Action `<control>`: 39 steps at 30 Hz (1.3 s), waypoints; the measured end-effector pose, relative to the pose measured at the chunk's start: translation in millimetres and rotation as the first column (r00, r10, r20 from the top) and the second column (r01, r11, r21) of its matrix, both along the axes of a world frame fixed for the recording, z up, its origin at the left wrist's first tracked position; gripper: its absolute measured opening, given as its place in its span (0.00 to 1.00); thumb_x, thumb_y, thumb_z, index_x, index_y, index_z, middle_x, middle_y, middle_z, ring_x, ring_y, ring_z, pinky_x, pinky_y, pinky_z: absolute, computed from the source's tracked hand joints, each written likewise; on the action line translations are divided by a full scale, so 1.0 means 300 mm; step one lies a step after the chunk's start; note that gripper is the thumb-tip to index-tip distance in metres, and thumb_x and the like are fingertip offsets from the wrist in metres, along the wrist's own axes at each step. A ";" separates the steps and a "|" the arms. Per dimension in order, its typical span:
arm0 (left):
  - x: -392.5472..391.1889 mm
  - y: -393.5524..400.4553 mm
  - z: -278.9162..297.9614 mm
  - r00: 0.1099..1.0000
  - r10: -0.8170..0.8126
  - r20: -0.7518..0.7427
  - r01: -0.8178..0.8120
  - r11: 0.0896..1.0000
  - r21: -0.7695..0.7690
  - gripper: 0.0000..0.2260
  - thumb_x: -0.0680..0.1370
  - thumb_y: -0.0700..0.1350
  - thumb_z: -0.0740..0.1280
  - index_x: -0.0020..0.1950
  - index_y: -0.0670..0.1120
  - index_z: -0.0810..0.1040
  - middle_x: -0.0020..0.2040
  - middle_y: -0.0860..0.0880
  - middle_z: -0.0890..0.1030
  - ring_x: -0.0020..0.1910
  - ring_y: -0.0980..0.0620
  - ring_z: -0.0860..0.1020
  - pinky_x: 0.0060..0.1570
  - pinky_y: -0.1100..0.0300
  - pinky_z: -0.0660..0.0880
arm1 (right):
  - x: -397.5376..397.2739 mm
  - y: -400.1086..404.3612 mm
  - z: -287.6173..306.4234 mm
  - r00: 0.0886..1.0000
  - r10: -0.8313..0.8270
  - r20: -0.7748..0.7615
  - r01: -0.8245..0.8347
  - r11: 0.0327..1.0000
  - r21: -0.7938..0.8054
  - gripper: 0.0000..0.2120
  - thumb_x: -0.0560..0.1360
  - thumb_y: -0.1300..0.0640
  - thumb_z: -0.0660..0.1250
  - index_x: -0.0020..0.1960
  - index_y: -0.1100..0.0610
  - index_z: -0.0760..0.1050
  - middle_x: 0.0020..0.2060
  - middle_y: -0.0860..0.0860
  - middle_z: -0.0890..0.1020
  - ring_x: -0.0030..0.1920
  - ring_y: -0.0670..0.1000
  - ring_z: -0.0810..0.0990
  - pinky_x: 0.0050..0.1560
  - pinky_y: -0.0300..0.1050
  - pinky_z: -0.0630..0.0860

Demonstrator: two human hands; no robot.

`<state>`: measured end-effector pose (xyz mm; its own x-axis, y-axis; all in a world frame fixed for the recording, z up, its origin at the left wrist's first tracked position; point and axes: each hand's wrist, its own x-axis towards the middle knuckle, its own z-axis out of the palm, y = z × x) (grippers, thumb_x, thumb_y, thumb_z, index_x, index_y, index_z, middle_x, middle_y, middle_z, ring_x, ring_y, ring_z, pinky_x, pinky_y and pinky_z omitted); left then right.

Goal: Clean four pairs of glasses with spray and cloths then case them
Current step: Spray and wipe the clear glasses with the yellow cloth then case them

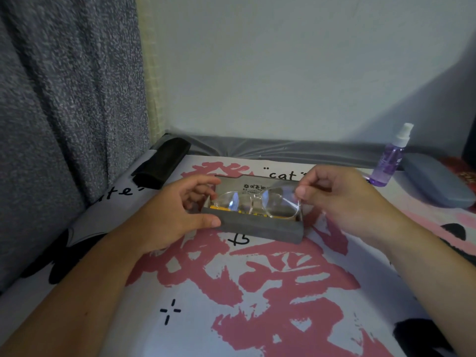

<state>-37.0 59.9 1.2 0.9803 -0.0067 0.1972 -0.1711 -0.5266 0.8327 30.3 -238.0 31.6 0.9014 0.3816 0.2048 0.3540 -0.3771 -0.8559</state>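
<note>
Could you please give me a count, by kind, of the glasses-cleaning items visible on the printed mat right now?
Glasses cases: 3, the open grey case, the black case, the closed grey-blue case
Pairs of glasses: 1, the clear-framed glasses held at the open case
Spray bottles: 1, the purple spray bottle
Total: 5

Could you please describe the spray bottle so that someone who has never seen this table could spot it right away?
Start at the printed pink-and-white table cover and follow its far edge toward the right side, near the pale wall. There the spray bottle stands upright just left of a closed grey-blue case. It is the only see-through purple thing there, topped with a white spray cap.
</note>
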 end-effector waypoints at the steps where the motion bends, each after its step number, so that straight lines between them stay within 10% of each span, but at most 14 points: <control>1: 0.003 0.010 -0.001 1.000 0.026 0.012 -0.026 1.000 -0.001 0.31 0.63 0.46 0.81 0.64 0.60 0.78 0.56 0.57 0.82 0.57 0.56 0.81 0.60 0.57 0.77 | 0.002 -0.003 0.002 0.999 -0.020 -0.027 0.022 0.997 0.080 0.06 0.77 0.62 0.71 0.42 0.57 0.81 0.37 0.51 0.86 0.36 0.46 0.81 0.43 0.39 0.77; 7: 0.007 0.053 0.014 0.984 0.176 0.036 -0.178 0.982 0.060 0.27 0.72 0.39 0.77 0.68 0.57 0.76 0.61 0.56 0.80 0.57 0.67 0.77 0.53 0.74 0.72 | 0.003 -0.012 0.016 0.983 -0.013 -0.184 0.090 0.902 0.423 0.06 0.78 0.64 0.68 0.42 0.61 0.79 0.42 0.62 0.85 0.36 0.50 0.79 0.42 0.46 0.77; 17: -0.040 -0.028 0.061 0.966 0.123 0.228 -0.105 0.990 -0.090 0.11 0.77 0.42 0.66 0.40 0.52 0.85 0.42 0.52 0.80 0.44 0.54 0.79 0.45 0.69 0.73 | -0.047 0.013 0.023 0.987 0.163 -0.007 -0.161 0.978 0.134 0.04 0.76 0.66 0.71 0.43 0.61 0.80 0.35 0.57 0.85 0.37 0.54 0.84 0.45 0.45 0.82; 32: -0.052 -0.095 0.017 0.976 -0.138 0.169 0.079 0.944 0.320 0.06 0.74 0.46 0.76 0.43 0.54 0.80 0.35 0.53 0.76 0.35 0.54 0.75 0.35 0.65 0.71 | -0.055 0.006 0.010 0.967 0.228 -0.117 -0.247 0.948 -0.198 0.10 0.73 0.63 0.76 0.44 0.47 0.82 0.37 0.52 0.86 0.43 0.66 0.83 0.46 0.72 0.78; 39: -0.061 -0.112 0.019 0.966 -0.129 0.222 0.039 0.928 0.370 0.05 0.79 0.44 0.70 0.45 0.54 0.79 0.35 0.53 0.77 0.35 0.53 0.76 0.36 0.55 0.75 | -0.070 0.021 0.017 0.975 0.220 -0.005 -0.218 0.963 -0.155 0.06 0.72 0.65 0.77 0.41 0.56 0.83 0.35 0.51 0.86 0.35 0.46 0.83 0.39 0.34 0.77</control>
<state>-55.3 26.3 6.9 0.8970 -0.2012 0.3935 -0.3973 -0.7572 0.5184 9.3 -231.7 36.8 0.7900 0.5973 0.1382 0.4525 -0.4161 -0.7887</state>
